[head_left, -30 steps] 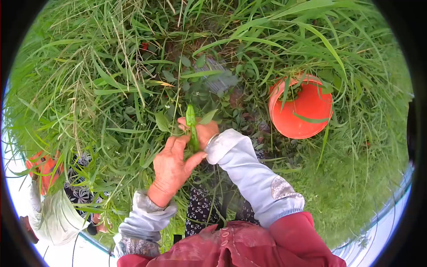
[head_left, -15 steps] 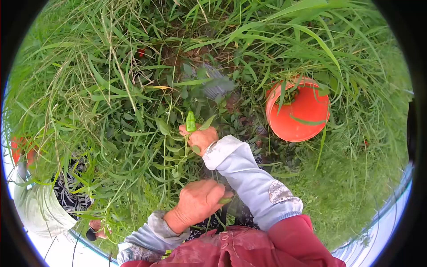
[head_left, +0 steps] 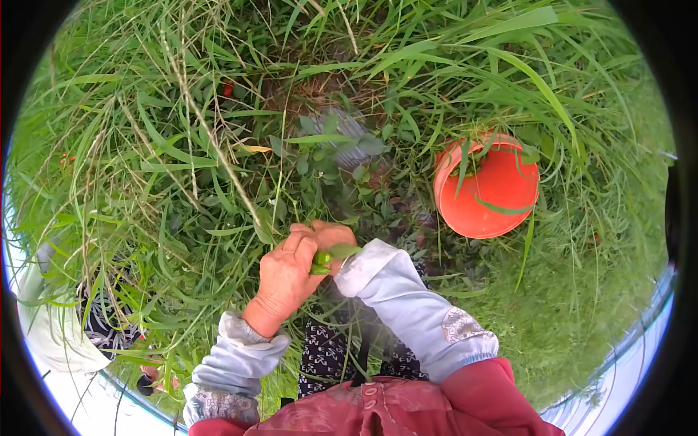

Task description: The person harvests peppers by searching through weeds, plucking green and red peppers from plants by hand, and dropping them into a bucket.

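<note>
My left hand [head_left: 282,280] is closed, its fingers curled, with a green pepper [head_left: 321,262] showing at its palm side. Right up against it, my right hand [head_left: 336,235] is closed on a pepper plant's stem. A leaf [head_left: 343,251] of that plant lies across the right hand near the wrist. The fingertips of both hands are partly hidden where they meet, among green foliage. To the right of the hands, an orange-red bucket [head_left: 491,196] leans in the grass, its mouth facing me; a few blades hang over it.
Tall grass [head_left: 436,58] and dry stalks [head_left: 193,109] surround the plants. Ahead lies a strip of plastic sheeting [head_left: 349,138]. A red spot [head_left: 227,89] shows among the leaves. Another person in a pale top [head_left: 54,330] is at the left edge.
My left hand has moved up and forward, from near my lap to beside my right hand. The upright green pepper above my right hand no longer shows there.
</note>
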Demonstrator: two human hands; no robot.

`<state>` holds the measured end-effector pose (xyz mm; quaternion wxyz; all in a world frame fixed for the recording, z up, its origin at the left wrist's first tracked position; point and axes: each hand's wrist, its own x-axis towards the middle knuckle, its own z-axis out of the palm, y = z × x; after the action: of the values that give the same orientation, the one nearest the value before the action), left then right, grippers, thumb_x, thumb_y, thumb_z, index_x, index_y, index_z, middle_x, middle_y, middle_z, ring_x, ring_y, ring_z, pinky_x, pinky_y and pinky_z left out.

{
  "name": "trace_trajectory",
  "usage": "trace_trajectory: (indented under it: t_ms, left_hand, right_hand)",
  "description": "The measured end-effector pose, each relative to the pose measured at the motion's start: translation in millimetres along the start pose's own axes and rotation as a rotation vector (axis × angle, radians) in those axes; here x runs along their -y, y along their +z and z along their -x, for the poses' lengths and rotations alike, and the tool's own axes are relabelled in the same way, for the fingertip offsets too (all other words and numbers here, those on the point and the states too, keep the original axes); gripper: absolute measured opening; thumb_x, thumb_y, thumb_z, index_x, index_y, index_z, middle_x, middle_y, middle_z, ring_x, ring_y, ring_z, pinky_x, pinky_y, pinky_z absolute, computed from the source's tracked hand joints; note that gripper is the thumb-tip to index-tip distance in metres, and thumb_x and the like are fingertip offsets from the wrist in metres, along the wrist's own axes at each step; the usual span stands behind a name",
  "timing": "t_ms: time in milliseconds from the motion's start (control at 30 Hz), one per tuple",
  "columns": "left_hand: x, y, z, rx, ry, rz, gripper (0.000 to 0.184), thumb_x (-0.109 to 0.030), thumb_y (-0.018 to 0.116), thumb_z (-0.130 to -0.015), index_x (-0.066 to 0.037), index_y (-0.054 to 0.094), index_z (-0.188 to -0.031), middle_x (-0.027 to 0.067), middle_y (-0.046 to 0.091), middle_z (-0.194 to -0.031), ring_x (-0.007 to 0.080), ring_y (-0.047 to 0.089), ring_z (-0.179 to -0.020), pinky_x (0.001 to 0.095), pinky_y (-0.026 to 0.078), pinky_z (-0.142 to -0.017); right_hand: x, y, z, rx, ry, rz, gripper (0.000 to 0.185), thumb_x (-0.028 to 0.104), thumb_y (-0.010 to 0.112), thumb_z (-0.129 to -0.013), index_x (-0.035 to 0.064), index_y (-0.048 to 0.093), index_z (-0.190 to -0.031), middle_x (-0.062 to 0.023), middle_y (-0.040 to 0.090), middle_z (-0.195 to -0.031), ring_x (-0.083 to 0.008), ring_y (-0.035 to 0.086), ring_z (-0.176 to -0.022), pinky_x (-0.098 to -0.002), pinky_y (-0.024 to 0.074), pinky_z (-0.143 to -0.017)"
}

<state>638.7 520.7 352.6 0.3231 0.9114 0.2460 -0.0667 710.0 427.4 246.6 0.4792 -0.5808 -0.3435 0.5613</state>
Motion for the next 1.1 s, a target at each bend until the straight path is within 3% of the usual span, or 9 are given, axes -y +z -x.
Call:
trace_trajectory:
  t_ms: [33, 267, 367, 433, 833, 900, 1000, 1033, 1100]
  left_hand:
    - [0, -1, 3, 0.001, -0.001, 0.001, 0.036, -0.016, 0.07, -0.061, -0.005, 0.051, -0.088, 0.0086, 0.055, -0.089, 0.0264, 0.06, -0.068, 0.0348, 0.049, -0.058]
    - [-43, -10, 5, 0.053, 0.309, 0.241, 0.031, -0.011, 0.074, -0.062, -0.008, 0.053, -0.085, 0.0057, 0.057, -0.075, 0.0263, 0.059, -0.065, 0.0326, 0.05, -0.059]
    - [-26, -17, -29, -0.093, -0.026, 0.549, 0.02, -0.012, 0.069, -0.07, -0.007, 0.053, -0.081, 0.0031, 0.055, -0.067, 0.0138, 0.054, -0.059, 0.0256, 0.045, -0.055]
    - [26, -11, -46, -0.123, -0.477, 0.523, 0.012, -0.01, 0.063, -0.078, -0.005, 0.053, -0.083, -0.0041, 0.051, -0.064, 0.0037, 0.045, -0.06, 0.021, 0.039, -0.052]
    - [113, 73, -90, 0.384, -0.364, 0.05, 0.039, -0.031, 0.06, -0.071, -0.003, 0.059, -0.098, 0.0184, 0.059, -0.098, 0.0339, 0.056, -0.092, 0.0384, 0.045, -0.082]
    - [114, 88, -67, 0.194, -0.222, 0.061, 0.038, -0.025, 0.065, -0.067, -0.001, 0.06, -0.096, 0.0189, 0.059, -0.096, 0.035, 0.056, -0.091, 0.0391, 0.046, -0.081]
    - [131, 93, -43, 0.086, -0.194, 0.147, 0.039, -0.022, 0.066, -0.067, 0.0, 0.059, -0.098, 0.0189, 0.058, -0.097, 0.0355, 0.057, -0.091, 0.0387, 0.046, -0.081]
    - [132, 85, -43, 0.09, -0.21, 0.197, 0.036, -0.021, 0.066, -0.068, -0.001, 0.057, -0.096, 0.0172, 0.058, -0.1, 0.0348, 0.056, -0.092, 0.0374, 0.046, -0.082]
    - [137, 83, -38, 0.082, -0.233, 0.253, 0.033, -0.019, 0.066, -0.068, -0.002, 0.055, -0.095, 0.0156, 0.057, -0.102, 0.0341, 0.056, -0.093, 0.0361, 0.045, -0.083]
  right_hand:
    - [14, -7, -4, 0.134, -0.065, 0.588, 0.035, 0.026, 0.062, -0.071, 0.0113, 0.055, -0.102, -0.009, 0.054, -0.085, -0.0263, 0.056, -0.078, -0.0362, 0.048, -0.063]
    - [9, -4, -2, -0.073, 0.094, 0.216, 0.024, 0.021, 0.055, -0.078, 0.015, 0.057, -0.101, -0.011, 0.057, -0.077, -0.0294, 0.059, -0.071, -0.0383, 0.0468, -0.061]
    - [-8, -12, 6, 0.069, -0.229, 0.157, 0.015, 0.019, 0.052, -0.08, 0.0143, 0.06, -0.093, -0.0124, 0.056, -0.079, -0.0273, 0.059, -0.076, -0.0387, 0.0463, -0.064]
    - [0, 6, 10, 0.02, 0.051, 0.669, 0.027, 0.021, 0.05, -0.081, 0.0158, 0.056, -0.108, -0.0115, 0.057, -0.081, -0.0291, 0.059, -0.077, -0.0381, 0.0473, -0.069]
    - [-12, 16, 33, 0.175, 0.212, 0.594, 0.053, 0.009, 0.055, -0.072, 0.0215, 0.049, -0.123, -0.0108, 0.052, -0.077, -0.0303, 0.058, -0.071, -0.0388, 0.0472, -0.061]
    - [-2, -10, 40, 0.324, 0.179, 0.624, 0.06, 0.008, 0.052, -0.076, 0.0235, 0.038, -0.132, -0.0119, 0.053, -0.083, -0.0318, 0.058, -0.076, -0.0388, 0.0485, -0.066]
    - [-44, -26, 57, 0.094, 0.374, 0.228, 0.067, 0.014, 0.06, -0.08, 0.0196, 0.026, -0.138, -0.016, 0.055, -0.109, -0.0311, 0.058, -0.09, -0.0358, 0.0483, -0.076]
    - [-45, -38, 55, 0.041, 0.622, 0.17, 0.065, 0.016, 0.061, -0.08, 0.0173, 0.028, -0.136, -0.0169, 0.058, -0.106, -0.0293, 0.059, -0.092, -0.0342, 0.0479, -0.08]
    - [-55, -56, 43, -0.283, 0.349, 0.345, 0.037, 0.016, 0.06, -0.081, 0.0066, 0.052, -0.117, -0.0088, 0.063, -0.08, -0.0188, 0.061, -0.068, -0.031, 0.0492, -0.062]
